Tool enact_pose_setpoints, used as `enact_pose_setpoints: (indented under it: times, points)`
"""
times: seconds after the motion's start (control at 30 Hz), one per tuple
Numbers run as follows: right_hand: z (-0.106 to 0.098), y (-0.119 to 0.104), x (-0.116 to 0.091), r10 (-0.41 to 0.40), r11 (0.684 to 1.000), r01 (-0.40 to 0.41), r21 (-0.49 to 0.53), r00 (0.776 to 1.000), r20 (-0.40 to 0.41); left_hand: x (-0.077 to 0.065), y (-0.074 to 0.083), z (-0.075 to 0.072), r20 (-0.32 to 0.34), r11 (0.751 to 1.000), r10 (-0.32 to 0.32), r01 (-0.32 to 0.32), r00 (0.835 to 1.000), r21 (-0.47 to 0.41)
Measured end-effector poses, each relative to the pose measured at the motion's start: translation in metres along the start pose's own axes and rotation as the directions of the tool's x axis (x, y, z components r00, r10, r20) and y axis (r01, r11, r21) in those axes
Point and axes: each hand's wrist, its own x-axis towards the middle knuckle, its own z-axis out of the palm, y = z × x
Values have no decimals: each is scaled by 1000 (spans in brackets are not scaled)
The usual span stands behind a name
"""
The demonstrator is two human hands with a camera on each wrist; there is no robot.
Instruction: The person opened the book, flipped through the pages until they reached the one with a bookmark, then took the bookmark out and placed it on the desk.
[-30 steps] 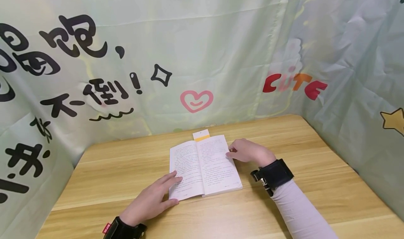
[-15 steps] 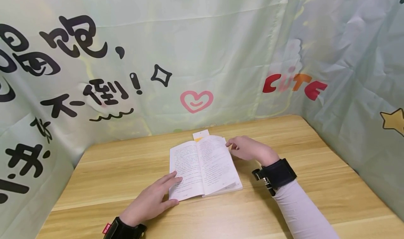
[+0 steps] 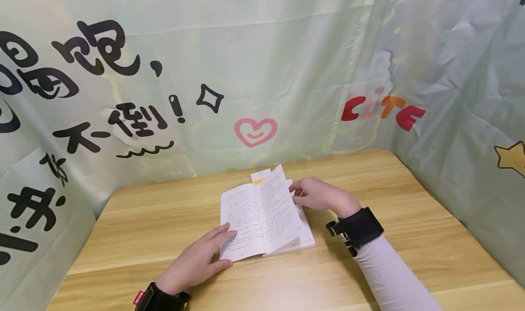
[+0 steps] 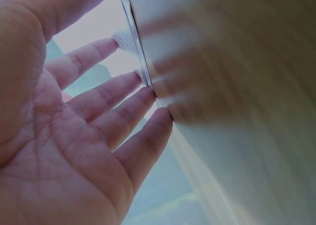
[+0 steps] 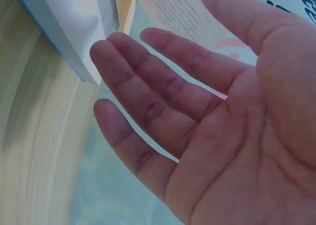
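Note:
An open book (image 3: pixel 242 206) with printed pages lies on the wooden table. My left hand (image 3: pixel 197 261) rests at its lower left corner, fingertips on the left page and thumb by the bottom edge. In the left wrist view the fingers (image 4: pixel 108 94) are spread and nearly straight along the book's edge. One right-hand page (image 3: pixel 280 210) stands partly raised, leaning leftward. Beside its outer edge is my right hand (image 3: pixel 321 194), its fingertips partly hidden by the page. The right wrist view shows loosely bent fingers (image 5: pixel 148 106) with the thumb apart from them.
A white card with a yellow band (image 3: pixel 260 175) sticks out past the book's top edge. The wooden table (image 3: pixel 156 220) meets a printed cloth backdrop (image 3: pixel 287 74) at the back and sides. Each wrist wears a black strap (image 3: pixel 360 226).
The right-hand page has come up from lying flat, first bulging, now standing raised and tilting left. My right hand shifted slightly about the page's outer edge. The left hand stayed put.

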Motion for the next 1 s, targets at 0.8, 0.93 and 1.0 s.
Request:
enact_pose_setpoints:
  times: [0.8, 0.93, 1.0]
  points:
    - [28, -31, 13, -190, 981, 185, 64, 979, 71, 2, -3, 1, -10, 1000, -2, 2, 1000, 10]
    - [33, -34, 15, -192, 978, 185, 94, 978, 79, 3, -2, 1, 8, 1000, -14, 14, 1000, 4]
    - [35, -35, 16, -207, 975, 200, 93, 975, 75, 3, -2, 0, 21, 1000, -22, 22, 1000, -2]
